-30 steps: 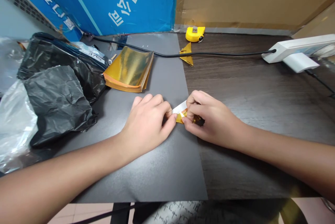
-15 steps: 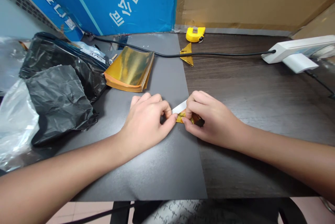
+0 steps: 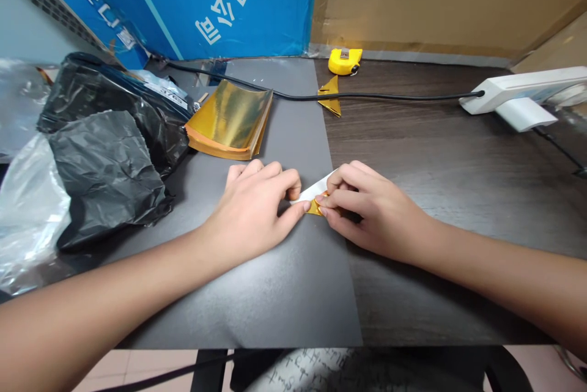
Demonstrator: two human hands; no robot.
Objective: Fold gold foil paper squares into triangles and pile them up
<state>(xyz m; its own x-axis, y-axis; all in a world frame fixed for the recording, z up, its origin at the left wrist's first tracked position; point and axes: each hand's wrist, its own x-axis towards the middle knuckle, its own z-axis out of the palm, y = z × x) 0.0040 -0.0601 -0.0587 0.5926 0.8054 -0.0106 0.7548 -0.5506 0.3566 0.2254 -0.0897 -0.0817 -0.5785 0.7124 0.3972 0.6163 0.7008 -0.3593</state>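
Between my hands, low over the table, is a small piece of gold foil paper [image 3: 313, 208] with a white side turned up along its upper edge. My left hand [image 3: 257, 211] has thumb and curled forefinger closed on the paper's left end. My right hand [image 3: 367, 202] pinches the paper's folded middle between thumb and fingers, and hides its right part. Farther back lies a stack of gold foil sheets [image 3: 232, 117], its top sheet curled. A folded gold foil piece [image 3: 330, 97] lies under the black cable.
A black cable [image 3: 389, 96] crosses the table to a white power strip [image 3: 518, 92] at right. A yellow tape measure [image 3: 345, 62] sits at the back, before a cardboard box [image 3: 435, 0] and a blue box [image 3: 247, 7]. Crumpled black plastic bags [image 3: 105, 166] fill the left.
My left forefinger has lifted slightly away from the thumb. My right fingers have shifted on the foil paper, and more of its white side shows.
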